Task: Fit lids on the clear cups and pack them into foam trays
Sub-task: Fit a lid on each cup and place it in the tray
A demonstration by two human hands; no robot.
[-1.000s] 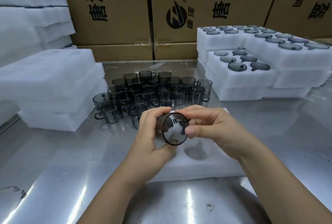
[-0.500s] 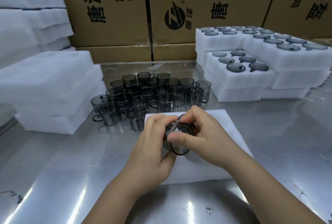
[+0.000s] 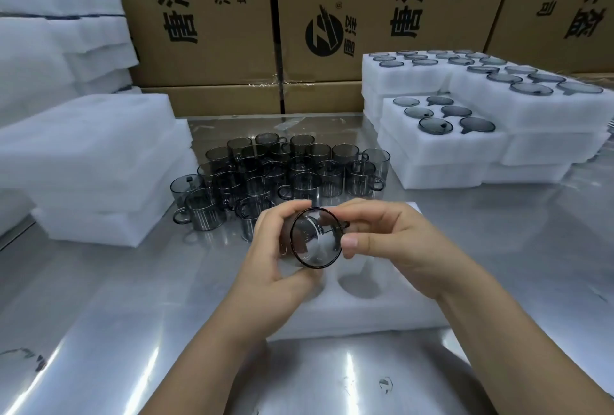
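Note:
Both hands hold one smoky clear cup (image 3: 294, 241) tipped on its side above a white foam tray (image 3: 382, 318). My left hand (image 3: 269, 261) wraps round the cup's body. A round lid (image 3: 316, 237) with a dark rim sits against the cup's mouth, facing me. My right hand (image 3: 392, 241) pinches the lid's right edge with thumb and fingers. One round pocket (image 3: 360, 285) of the tray shows just below the lid. Whether the lid is fully seated I cannot tell.
Several loose handled cups (image 3: 282, 172) stand clustered on the steel table (image 3: 99, 315) behind my hands. Blank foam blocks (image 3: 86, 162) are stacked at left. Filled foam trays (image 3: 465, 135) with lidded cups are stacked at right. Cardboard boxes (image 3: 206, 15) line the back.
The cup and lid have come back up slightly and turned so the lid faces me again; my right thumb now sits on the lid's right edge.

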